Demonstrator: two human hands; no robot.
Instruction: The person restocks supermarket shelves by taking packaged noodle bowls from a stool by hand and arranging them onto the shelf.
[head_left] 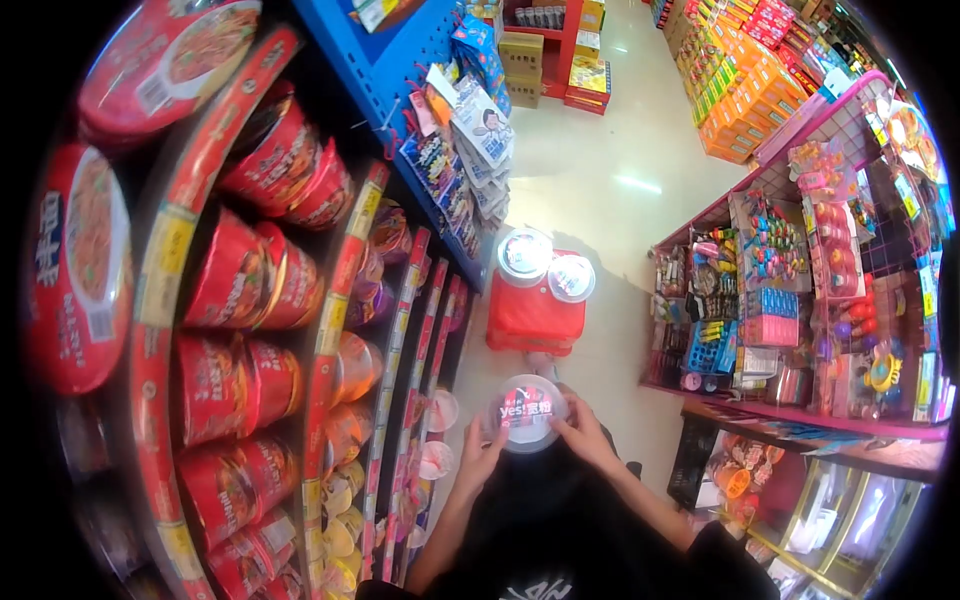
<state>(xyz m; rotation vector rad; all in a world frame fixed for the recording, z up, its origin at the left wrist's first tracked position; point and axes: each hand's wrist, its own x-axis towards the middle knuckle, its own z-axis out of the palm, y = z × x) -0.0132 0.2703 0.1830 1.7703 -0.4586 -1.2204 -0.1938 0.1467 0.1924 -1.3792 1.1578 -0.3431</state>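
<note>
The left hand point(483, 452) and right hand point(584, 430) grasp opposite sides of a round lidded noodle tub point(527, 425), holding it upright, lid up, before the person's dark shirt point(540, 520). Just beyond, two more round tubs point(571, 279) sit side by side on a red stool point(535, 325). Red instant-noodle cups point(235, 385) line the shelves at left; farther off, orange cartons point(735, 110) stand stacked on the pale floor point(600, 150).
</note>
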